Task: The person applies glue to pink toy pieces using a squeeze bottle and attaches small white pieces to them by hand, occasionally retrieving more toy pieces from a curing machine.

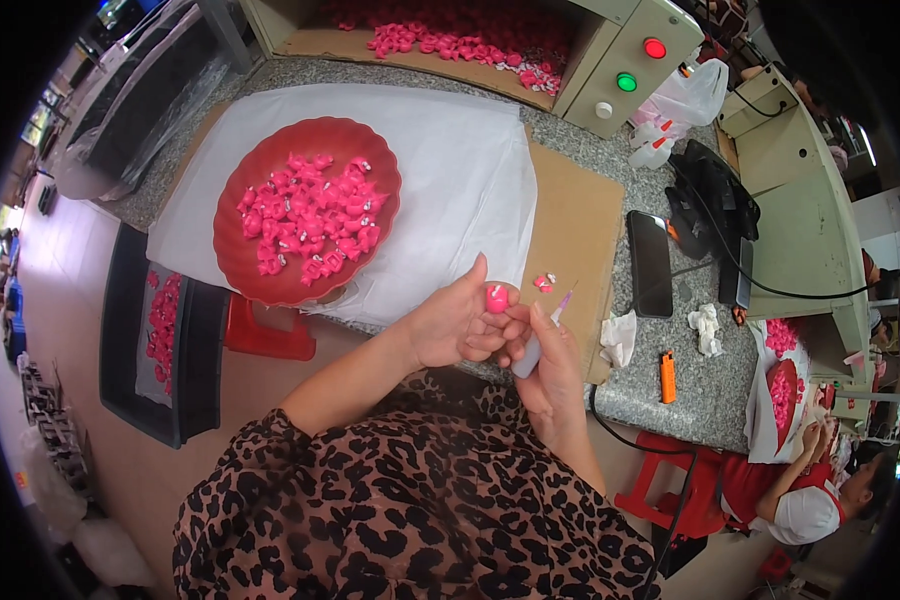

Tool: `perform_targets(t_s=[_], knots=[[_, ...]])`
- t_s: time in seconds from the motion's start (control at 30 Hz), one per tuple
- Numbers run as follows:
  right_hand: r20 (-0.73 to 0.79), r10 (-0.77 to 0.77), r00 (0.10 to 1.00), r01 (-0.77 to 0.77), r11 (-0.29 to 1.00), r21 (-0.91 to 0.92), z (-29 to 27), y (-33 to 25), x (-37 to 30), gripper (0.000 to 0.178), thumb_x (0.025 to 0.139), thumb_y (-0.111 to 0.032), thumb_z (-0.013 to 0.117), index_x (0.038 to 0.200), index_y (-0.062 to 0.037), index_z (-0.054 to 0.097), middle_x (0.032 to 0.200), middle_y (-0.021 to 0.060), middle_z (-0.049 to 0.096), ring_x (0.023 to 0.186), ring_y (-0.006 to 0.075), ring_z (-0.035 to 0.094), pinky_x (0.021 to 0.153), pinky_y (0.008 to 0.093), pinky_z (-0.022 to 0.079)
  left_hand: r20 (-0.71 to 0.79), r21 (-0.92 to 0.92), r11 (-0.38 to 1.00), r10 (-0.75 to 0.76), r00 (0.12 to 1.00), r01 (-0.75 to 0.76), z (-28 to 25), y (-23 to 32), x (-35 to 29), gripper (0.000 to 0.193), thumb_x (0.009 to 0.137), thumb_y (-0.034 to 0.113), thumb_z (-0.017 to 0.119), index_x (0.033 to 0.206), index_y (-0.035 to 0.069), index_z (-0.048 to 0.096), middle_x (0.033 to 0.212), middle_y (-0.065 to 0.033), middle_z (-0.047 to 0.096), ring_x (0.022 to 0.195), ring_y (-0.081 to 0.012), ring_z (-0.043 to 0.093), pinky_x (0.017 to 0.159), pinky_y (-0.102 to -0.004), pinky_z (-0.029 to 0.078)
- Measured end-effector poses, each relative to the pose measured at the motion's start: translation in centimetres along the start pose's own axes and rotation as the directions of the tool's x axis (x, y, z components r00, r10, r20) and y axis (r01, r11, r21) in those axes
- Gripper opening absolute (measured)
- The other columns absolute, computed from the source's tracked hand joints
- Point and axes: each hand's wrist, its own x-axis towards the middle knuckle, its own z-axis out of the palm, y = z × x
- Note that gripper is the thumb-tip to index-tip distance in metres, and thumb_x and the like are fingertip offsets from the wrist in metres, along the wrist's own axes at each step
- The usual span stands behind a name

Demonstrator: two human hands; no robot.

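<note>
Close to the table's front edge, my left hand (446, 322) has its thumb raised and its fingers curled around a small round pink figure (497, 299) with a whitish spot on top. My right hand (555, 372) is wrapped around a small whitish squeeze bottle (527, 359) with a thin purple needle tip pointing up and away. The fingertips of both hands meet just below the figure. Beyond them, a few small pink and white pieces (544, 283) lie on the brown cardboard (577, 215). A scalloped red plate (232, 255) heaped with pink figures (315, 215) rests on white paper (450, 150).
A cream machine (625, 60) with lit buttons stands at the back, pink pieces inside. To the right lie a phone (650, 262), an orange lighter (667, 377), crumpled tissues (619, 338) and a black bag (712, 195). A dark crate (198, 360) stands left; a co-worker (800, 490) sits right.
</note>
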Motion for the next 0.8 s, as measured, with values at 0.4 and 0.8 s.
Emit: perform_targets(t_s=[0.4,0.8], knots=[[0.226,0.022,0.974,-0.009,0.998,-0.058,-0.5,-0.4,-1.2,0.022,0.083,-0.020,0.051,0.090,0.0010,0.056,0.061,0.0053,0.053,0.050,0.0080,0.046,0.046,0.0204,0.040,0.302,-0.107,0.989,-0.066,0.951,0.102,-0.8,0.4,-0.4,0.047,0.087,0.050,0.018,0.083,0.010,0.042,0.069,-0.0063,0.048,0.040,-0.0088,0.028,0.034,-0.0174,0.019],[0.295,0.029,0.955,-0.002,0.996,-0.093,-1.1,-1.4,-0.6,0.023,0.082,-0.017,0.052,0.092,0.0028,0.055,0.061,0.0056,0.052,0.050,0.0083,0.046,0.046,0.0206,0.040,0.261,-0.188,0.973,-0.078,0.962,0.130,-0.8,1.1,-0.2,0.040,0.088,0.045,0.024,0.081,0.010,0.042,0.069,-0.0004,0.044,0.042,-0.0081,0.031,0.034,-0.0181,0.019]])
